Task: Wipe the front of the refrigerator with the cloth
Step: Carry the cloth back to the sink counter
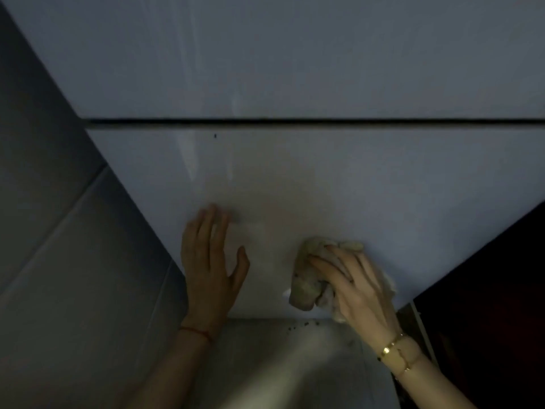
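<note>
The pale grey refrigerator front (324,178) fills most of the head view, with a dark horizontal seam between its upper and lower doors. My right hand (358,286) presses a crumpled, dirty beige cloth (309,276) against the lower door near its bottom edge. My left hand (211,261) lies flat on the same door to the left of the cloth, fingers spread, holding nothing. A small dark speck sits on the lower door just below the seam.
A grey tiled wall (59,231) runs along the left side. A dark appliance or cabinet (495,290) stands close on the right. Light floor (280,364) below the door has several dark crumbs near the refrigerator's base.
</note>
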Demonstrator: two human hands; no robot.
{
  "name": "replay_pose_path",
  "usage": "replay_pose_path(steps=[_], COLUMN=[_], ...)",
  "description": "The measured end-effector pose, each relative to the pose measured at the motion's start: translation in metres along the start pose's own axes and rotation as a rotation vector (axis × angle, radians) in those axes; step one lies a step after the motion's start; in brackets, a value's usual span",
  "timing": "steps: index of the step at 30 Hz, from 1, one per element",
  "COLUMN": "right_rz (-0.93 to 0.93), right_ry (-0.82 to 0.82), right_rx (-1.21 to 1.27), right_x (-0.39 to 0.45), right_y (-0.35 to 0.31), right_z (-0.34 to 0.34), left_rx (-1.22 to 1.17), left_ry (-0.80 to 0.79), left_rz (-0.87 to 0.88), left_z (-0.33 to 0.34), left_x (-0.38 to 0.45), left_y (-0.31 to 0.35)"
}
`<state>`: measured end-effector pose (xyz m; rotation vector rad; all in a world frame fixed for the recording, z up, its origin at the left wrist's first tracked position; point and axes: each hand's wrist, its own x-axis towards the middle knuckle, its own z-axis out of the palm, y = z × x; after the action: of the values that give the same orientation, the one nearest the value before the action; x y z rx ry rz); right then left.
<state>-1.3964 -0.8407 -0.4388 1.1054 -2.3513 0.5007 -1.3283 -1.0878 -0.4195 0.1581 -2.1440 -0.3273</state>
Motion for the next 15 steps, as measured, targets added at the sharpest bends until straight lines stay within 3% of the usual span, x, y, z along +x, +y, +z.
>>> replay_pose_path(steps=[4, 9, 15], right_rz=[0.406, 0.659, 1.142], right_ry=[-0.149, -0.185, -0.299], right_rx=[0.28, 0.382, 0.441], right_x=[0.014, 0.027, 0.004], right_y=[-0.022, -0.052, -0.102], right_z=[-0.092, -0.239, -0.422], left_rx=[-0.132, -0.338, -0.366], left_ry=[-0.297, -0.884, -1.248], left_rz=[-0.193, -0.422, -0.609], left_z=[-0.067, -0.17, -0.279], left_x=[0.032, 0.108, 0.193], left_y=[0.049, 0.112, 0.2])
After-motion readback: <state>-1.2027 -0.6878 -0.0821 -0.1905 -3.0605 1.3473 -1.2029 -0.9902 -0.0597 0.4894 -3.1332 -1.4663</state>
